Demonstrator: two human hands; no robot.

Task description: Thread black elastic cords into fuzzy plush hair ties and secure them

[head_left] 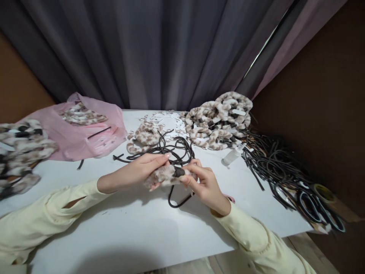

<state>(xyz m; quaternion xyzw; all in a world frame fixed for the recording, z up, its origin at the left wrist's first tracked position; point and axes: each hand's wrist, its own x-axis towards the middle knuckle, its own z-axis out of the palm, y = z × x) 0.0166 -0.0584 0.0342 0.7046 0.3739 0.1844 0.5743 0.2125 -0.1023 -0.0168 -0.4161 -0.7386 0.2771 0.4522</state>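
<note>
Your left hand is closed around one end of a spotted fluffy piece, thumb laid over its top. Your right hand pinches the same piece between thumb and fingers, right at its dark wrapped band. So the fluffy piece sits between your two hands, held just above the white table. A loop of black cord hangs below it, near your right fingers; it may join the piece at the band, but your fingers hide that spot.

Just beyond your hands lies a tangle of black cord, with a few fluffy loops behind it. Past your right hand stands a small translucent bottle, and behind that a heap of fluffy loops. Farther to the right of that hand, a pile of black cords spreads along the table's edge. Well to the left of your left hand are a pink plastic bag and, beyond it, another fluffy stack.
</note>
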